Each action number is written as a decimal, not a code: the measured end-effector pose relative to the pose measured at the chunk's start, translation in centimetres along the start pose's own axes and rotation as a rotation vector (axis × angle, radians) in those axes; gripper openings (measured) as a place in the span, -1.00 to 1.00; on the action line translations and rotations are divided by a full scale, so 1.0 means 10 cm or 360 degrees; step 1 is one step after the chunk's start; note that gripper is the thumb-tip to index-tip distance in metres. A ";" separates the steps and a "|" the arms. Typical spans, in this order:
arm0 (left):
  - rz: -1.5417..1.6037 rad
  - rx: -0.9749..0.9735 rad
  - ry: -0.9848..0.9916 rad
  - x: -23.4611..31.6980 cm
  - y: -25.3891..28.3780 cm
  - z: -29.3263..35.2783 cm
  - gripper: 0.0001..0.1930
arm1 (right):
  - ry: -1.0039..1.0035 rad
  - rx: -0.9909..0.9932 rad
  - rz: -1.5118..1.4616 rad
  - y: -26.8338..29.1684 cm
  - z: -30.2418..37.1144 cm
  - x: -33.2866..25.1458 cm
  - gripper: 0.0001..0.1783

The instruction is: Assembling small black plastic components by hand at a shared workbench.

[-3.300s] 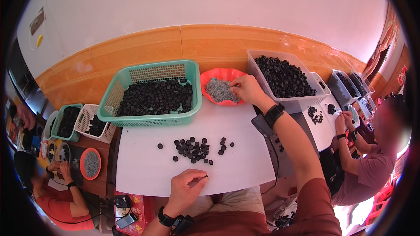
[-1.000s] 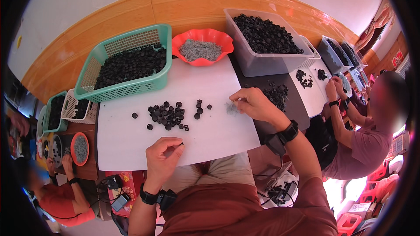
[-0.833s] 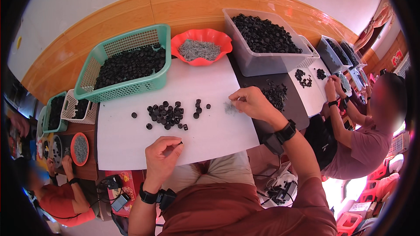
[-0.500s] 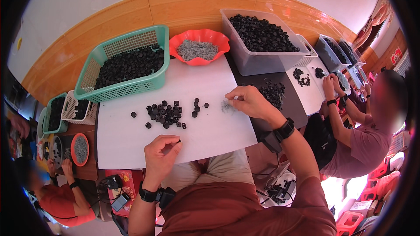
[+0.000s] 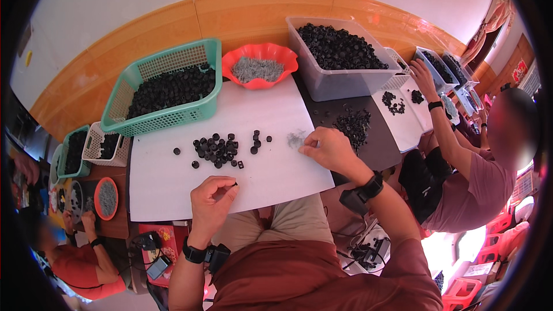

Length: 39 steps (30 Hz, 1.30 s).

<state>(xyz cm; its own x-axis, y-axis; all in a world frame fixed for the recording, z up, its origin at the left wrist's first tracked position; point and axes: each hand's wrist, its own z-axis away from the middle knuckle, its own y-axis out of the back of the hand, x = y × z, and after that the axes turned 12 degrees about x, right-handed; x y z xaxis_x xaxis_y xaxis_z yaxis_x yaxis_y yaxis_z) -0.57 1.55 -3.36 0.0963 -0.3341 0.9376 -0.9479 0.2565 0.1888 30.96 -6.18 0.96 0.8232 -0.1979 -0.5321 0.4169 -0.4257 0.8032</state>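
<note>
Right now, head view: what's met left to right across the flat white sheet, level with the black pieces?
Single small round black piece, large loose cluster of small black pieces, short uneven column of black pieces, second lone black piece, small heap of fine grey pieces, person's bare right hand.

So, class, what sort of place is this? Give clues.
Probably a small hand-assembly workshop: a green basket and clear bin heaped with black parts, a red bowl of thin grey pieces, and co-workers at neighbouring tables.
</note>
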 end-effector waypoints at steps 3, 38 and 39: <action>0.0015 0.0001 0.0001 0.00 0.00 0.00 -0.85 | -0.0073 0.0000 0.0085 -0.03 0.05 -0.06 -0.73; 0.0950 -0.0303 0.0712 0.30 -0.25 0.28 -0.84 | 0.0308 0.0215 -0.1540 -0.30 0.88 -0.60 -0.88; 0.0996 -0.0319 0.0746 0.33 -0.27 0.29 -0.83 | 0.0357 0.0261 -0.1519 -0.30 0.90 -0.62 -0.88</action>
<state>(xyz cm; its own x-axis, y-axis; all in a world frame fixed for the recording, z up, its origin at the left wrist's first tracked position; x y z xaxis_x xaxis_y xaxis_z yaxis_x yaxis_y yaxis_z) 1.39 -2.86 -1.58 -0.2751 0.3290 0.9034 -0.8000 0.4428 -0.4048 21.16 -11.64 -0.54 0.2315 0.4556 -0.8595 0.8981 -0.4398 0.0088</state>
